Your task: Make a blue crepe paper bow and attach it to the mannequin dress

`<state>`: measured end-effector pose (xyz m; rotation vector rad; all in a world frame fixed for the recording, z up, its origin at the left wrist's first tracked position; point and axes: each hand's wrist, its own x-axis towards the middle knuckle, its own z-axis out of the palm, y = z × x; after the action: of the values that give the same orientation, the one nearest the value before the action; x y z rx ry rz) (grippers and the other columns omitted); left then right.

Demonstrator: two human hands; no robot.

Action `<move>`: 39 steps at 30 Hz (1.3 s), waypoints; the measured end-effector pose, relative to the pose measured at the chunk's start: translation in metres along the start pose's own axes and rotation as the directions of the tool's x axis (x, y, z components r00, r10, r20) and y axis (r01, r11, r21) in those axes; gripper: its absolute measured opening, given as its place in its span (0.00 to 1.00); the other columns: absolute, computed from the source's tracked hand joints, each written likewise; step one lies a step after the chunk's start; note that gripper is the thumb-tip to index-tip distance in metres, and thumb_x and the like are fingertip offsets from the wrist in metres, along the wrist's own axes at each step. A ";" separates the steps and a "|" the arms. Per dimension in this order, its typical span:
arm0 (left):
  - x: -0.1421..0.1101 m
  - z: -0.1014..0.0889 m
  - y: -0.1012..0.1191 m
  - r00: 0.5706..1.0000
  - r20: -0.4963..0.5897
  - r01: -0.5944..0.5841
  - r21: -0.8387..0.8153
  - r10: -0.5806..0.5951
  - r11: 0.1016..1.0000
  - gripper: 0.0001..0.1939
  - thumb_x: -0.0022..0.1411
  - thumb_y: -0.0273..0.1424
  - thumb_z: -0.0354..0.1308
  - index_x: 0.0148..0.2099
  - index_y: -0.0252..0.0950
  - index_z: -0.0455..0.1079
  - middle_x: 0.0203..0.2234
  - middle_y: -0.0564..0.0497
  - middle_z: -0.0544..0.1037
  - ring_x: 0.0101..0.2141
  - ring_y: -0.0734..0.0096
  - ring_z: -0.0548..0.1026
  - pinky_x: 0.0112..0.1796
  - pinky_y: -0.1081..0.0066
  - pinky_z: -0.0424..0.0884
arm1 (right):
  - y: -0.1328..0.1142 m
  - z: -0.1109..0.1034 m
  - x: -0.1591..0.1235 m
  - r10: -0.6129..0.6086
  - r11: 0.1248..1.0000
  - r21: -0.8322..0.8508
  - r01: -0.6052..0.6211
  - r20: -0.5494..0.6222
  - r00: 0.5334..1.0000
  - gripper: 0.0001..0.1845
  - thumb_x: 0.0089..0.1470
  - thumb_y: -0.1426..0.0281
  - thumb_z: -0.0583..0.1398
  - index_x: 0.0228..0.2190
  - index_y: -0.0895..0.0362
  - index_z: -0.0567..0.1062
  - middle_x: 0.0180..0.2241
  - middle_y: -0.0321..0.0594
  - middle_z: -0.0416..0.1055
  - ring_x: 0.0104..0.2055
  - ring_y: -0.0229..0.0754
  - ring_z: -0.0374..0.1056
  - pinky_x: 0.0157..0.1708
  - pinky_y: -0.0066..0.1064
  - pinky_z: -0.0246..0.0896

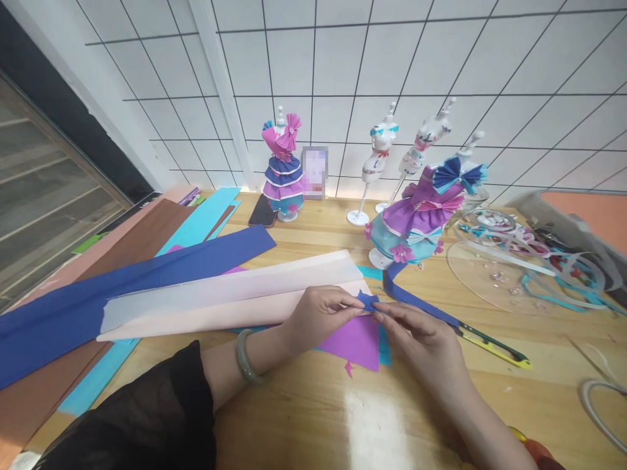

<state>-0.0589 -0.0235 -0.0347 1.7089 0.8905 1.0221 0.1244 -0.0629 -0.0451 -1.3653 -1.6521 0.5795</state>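
Observation:
A small piece of dark blue crepe paper (pixel 368 301) is pinched between both my hands above the table. The thumb and fingers of my left hand (pixel 318 316) close on its left side. My right hand (pixel 416 329) grips its right edge with thumb and forefinger. Below my hands lie a purple paper sheet (pixel 355 343) and a pale pink paper strip (pixel 235 294). To the right, a long dark blue strip (pixel 421 300) runs toward a yellow and black utility knife (pixel 494 346).
Long blue (pixel 147 274), brown (pixel 132 241) and turquoise (pixel 203 215) paper sheets spread across the left. Two mini dress forms in paper dresses (pixel 283 170) (pixel 416 215) and two undressed ones (pixel 376 160) stand behind. A clear round plate (pixel 475 281) with ribbons and beads sits right.

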 end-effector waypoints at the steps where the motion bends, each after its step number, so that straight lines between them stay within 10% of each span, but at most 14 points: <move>1: 0.000 0.000 0.000 1.000 -0.003 0.017 -0.027 -0.018 0.999 0.07 0.53 0.28 0.58 0.34 0.32 0.75 0.30 0.46 0.78 0.31 0.72 0.75 0.32 0.76 0.71 | 0.000 0.000 0.000 -0.018 1.000 -0.003 0.018 -0.012 1.000 0.08 0.48 0.68 0.61 0.32 0.54 0.79 0.33 0.41 0.77 0.35 0.43 0.73 0.34 0.32 0.70; 13: 0.000 0.003 -0.007 0.969 0.096 0.248 -0.328 -0.229 0.912 0.14 0.51 0.34 0.61 0.38 0.30 0.74 0.31 0.44 0.79 0.30 0.71 0.76 0.34 0.72 0.73 | -0.002 -0.001 0.001 -0.040 0.999 -0.019 0.039 -0.044 0.998 0.07 0.47 0.68 0.61 0.30 0.53 0.79 0.31 0.40 0.78 0.34 0.44 0.73 0.34 0.34 0.70; 25: -0.002 0.003 -0.003 0.990 0.001 0.138 -0.276 -0.143 0.951 0.08 0.50 0.30 0.62 0.34 0.31 0.75 0.31 0.46 0.79 0.34 0.69 0.76 0.38 0.72 0.73 | -0.012 -0.002 0.004 0.250 0.947 0.213 -0.240 -0.022 0.968 0.06 0.41 0.66 0.65 0.26 0.53 0.79 0.29 0.38 0.77 0.31 0.42 0.73 0.31 0.30 0.70; 39: -0.003 0.003 -0.005 0.993 0.018 0.116 -0.309 -0.116 0.944 0.08 0.50 0.31 0.62 0.34 0.32 0.75 0.33 0.45 0.78 0.35 0.69 0.76 0.38 0.71 0.72 | -0.015 -0.004 0.005 0.269 0.914 0.314 -0.258 0.008 0.963 0.05 0.39 0.66 0.66 0.23 0.53 0.79 0.26 0.38 0.76 0.28 0.40 0.71 0.28 0.31 0.69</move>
<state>-0.0577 -0.0256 -0.0409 1.3767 0.7751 1.0233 0.1200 -0.0628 -0.0296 -1.3593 -1.2876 0.9281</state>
